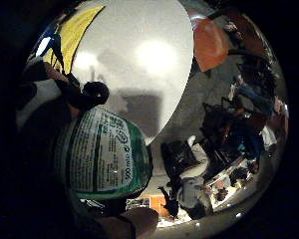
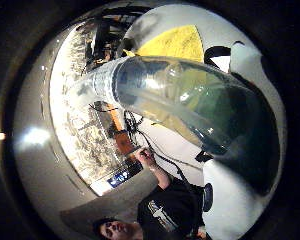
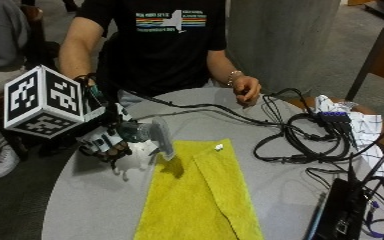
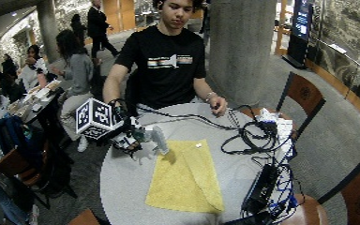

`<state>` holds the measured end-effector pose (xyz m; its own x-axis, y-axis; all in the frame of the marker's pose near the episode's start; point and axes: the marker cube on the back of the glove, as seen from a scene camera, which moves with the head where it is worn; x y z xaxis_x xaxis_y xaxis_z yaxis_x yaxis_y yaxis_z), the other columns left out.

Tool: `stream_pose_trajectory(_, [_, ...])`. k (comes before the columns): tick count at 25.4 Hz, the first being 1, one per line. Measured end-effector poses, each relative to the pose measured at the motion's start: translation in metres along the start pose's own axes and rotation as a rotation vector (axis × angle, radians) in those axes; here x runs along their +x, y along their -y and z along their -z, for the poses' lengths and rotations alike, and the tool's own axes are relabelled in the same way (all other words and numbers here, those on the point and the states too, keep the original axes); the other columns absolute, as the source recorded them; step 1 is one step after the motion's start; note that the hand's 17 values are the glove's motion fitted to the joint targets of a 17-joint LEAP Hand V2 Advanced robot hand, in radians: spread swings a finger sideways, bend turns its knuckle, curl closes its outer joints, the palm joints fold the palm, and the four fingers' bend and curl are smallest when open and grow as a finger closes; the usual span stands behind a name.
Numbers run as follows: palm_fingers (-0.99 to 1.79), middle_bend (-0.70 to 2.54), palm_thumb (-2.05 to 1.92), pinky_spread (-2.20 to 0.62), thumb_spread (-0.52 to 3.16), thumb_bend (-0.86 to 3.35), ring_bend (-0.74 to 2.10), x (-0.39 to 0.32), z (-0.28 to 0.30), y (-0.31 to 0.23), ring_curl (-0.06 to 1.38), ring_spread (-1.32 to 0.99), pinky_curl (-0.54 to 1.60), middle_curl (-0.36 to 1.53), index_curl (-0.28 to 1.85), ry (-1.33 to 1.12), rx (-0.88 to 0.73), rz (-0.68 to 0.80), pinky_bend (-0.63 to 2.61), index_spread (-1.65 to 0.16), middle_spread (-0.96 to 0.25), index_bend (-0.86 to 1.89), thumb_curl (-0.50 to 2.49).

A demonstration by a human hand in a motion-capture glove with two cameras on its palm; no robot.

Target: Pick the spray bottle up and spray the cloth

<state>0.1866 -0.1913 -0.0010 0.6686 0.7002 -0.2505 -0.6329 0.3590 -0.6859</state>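
Bottle (image 3: 153, 135) | tilted, lifted over left edge of yellow cloth (image 3: 198, 197) | grip (image 3: 105, 142) grasping bottle | tabletop (image 3: 92, 210)

Dim indoor light, glare on table (image 1: 154, 55)

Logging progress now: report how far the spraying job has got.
Done: the gloved right hand grips the spray bottle, lifted off the round table. In hand: its nozzle is tipped toward the yellow cloth. Left: spraying; no mist or wet patch shows.
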Motion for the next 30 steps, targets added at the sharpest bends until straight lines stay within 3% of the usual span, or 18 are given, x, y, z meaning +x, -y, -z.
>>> stream_pose_trajectory(20, [1.16, 0.23, 1.04, 0.10, 0.41, -0.03, 0.38, 0.004, -0.006, 0.000, 0.38, -0.03, 0.36, 0.47, 0.49, -0.019, -0.012, -0.031, 0.36, -0.19, -0.03, 0.17, 0.69])
stream_pose_trajectory(24, [1.16, 0.23, 1.04, 0.09, 0.41, -0.03, 0.38, -0.006, -0.006, -0.009, 0.39, -0.03, 0.37, 0.48, 0.49, 0.065, 0.054, 0.046, 0.36, -0.19, -0.03, 0.17, 0.69])
stream_pose_trajectory(30, [1.15, 0.23, 1.04, 0.09, 0.41, -0.03, 0.38, -0.036, -0.011, -0.030, 0.39, -0.03, 0.37, 0.48, 0.50, 0.366, 0.251, 0.298, 0.36, -0.19, -0.04, 0.17, 0.70])
